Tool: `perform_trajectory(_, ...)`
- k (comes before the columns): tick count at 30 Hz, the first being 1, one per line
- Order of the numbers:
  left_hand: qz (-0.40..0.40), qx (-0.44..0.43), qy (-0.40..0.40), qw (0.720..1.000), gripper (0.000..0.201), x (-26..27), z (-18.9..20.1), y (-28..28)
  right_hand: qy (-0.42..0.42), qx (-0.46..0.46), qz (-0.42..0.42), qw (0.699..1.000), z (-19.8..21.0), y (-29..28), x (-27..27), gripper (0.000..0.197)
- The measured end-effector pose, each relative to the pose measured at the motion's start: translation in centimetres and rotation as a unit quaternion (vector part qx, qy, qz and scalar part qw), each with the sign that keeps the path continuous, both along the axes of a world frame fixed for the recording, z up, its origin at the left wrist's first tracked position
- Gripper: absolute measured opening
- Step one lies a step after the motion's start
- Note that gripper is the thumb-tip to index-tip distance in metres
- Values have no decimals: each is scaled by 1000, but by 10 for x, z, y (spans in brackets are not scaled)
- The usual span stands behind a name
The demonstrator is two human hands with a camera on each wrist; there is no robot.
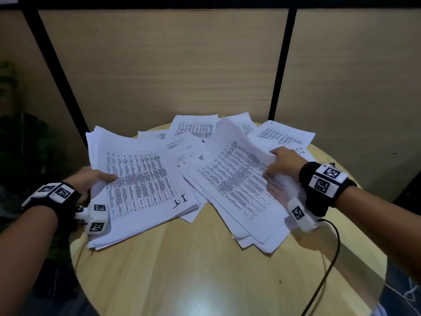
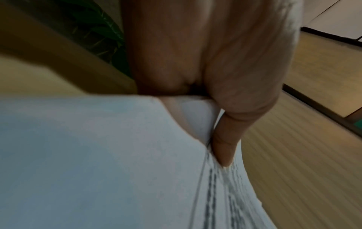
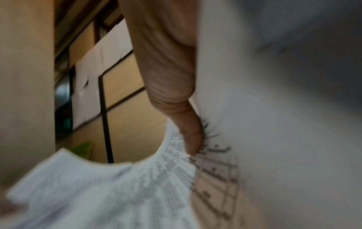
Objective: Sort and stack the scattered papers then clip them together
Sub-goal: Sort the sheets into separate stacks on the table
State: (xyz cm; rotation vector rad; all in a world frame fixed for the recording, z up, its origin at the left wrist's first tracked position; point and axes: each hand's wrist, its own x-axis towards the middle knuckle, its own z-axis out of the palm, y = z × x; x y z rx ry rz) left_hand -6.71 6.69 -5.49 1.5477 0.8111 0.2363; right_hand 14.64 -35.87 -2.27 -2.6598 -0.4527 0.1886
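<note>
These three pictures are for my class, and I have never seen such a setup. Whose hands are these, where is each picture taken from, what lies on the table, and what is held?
No robot here: a person wears a head camera and one on each wrist. The wide view is from the head. Printed papers lie scattered on a round wooden table. The left hand grips the left stack, thumb on top. The right hand holds the right bundle, which looks partly raised. The two blurred close-ups look along each thumb pressed on paper. No clip is visible.
</note>
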Motion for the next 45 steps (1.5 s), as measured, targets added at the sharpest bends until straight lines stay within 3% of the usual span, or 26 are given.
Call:
perform_trajectory(2, -5, -10, -5, 1000, 42, -1, 6, -5, -9, 135, 4, 991, 18, -1, 3, 42)
perform_trajectory(5, -21, -13, -2, 1000, 30, 2, 12, -15, -13, 319, 17, 948, 41, 7, -2, 28)
perform_trajectory(7, -33, -14, 10, 999, 33, 2, 15, -23, 8, 401, 24, 916, 47, 23, -8, 24)
perform_trajectory(9, -41, -12, 21, 999, 35, 1, 16, -29, 37, 446, 32, 894, 42, 46, -15, 31)
perform_trajectory(11, -33, -21, 23, 999, 35, -2, 14, -34, 68, 446, 30, 892, 24, 72, -22, 41)
perform_trajectory(15, 19, -78, -55, 995, 43, -5, 5, -35, 174, 396, 26, 901, -24, 129, -48, 73)
perform_trajectory(17, 9, -95, -94, 991, 51, -7, 7, -36, 178, 331, 42, 926, -41, 152, -62, 79)
perform_trajectory(20, -44, -76, -55, 995, 67, -5, 1, -29, 193, 253, 89, 944, -52, 177, -75, 76)
perform_trajectory(24, -67, -41, -14, 997, 61, 0, -12, -17, 233, 235, 173, 928, -50, 178, -77, 63)
perform_trajectory(27, -61, -52, -4, 997, 42, 4, -15, -14, 263, 245, 227, 905, -42, 159, -74, 62)
perform_trajectory(30, -57, -45, 0, 997, 39, 8, -20, -12, 194, 233, 138, 943, -29, 133, -51, 59)
perform_trajectory(32, -47, -48, -6, 998, 40, 8, -21, -11, 121, 212, 3, 970, -21, 111, -26, 35)
perform_trajectory(34, -34, -49, -17, 998, 44, 9, -24, -10, 98, 127, -79, 984, -15, 88, -11, 18)
perform_trajectory(36, -29, -47, -23, 998, 46, 8, -24, -11, 97, 5, -71, 993, -17, 75, -7, 22)
perform_trajectory(39, -25, -46, -25, 998, 48, 7, -23, -14, 8, -115, -46, 992, -20, 74, -14, 33)
perform_trajectory(43, -25, -37, -19, 999, 48, 5, -22, -16, 30, -88, -40, 995, -20, 86, -19, 24)
perform_trajectory(45, -23, -35, -17, 999, 48, 4, -22, -16, 44, -89, -54, 994, -20, 94, -22, 46)
